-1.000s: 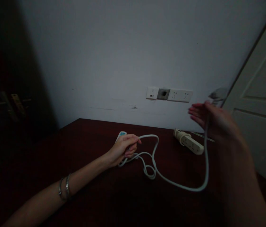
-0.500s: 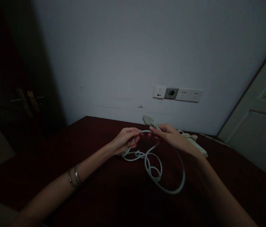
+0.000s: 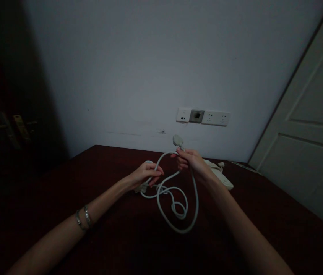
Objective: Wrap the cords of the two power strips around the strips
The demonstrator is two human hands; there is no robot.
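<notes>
My right hand is closed around a white power cable just below its plug, which points up. A large loop of the cable hangs below this hand. My left hand pinches the same cable lightly between thumb and fingers, to the left of the loop. More cable lies in loose curls on the dark red table. Behind and under my left hand is a whitish object, mostly hidden, at the cable's other end.
A white power strip with its cord bundled on it lies behind my right forearm. On the wall above the table are white socket plates and a grey one. A pale door stands at right, a dark door with a handle at left.
My left hand has moved away from the right one, down along the cable. My right hand has gathered a loop, and the plug now stands more upright. The view has shifted slightly right.
</notes>
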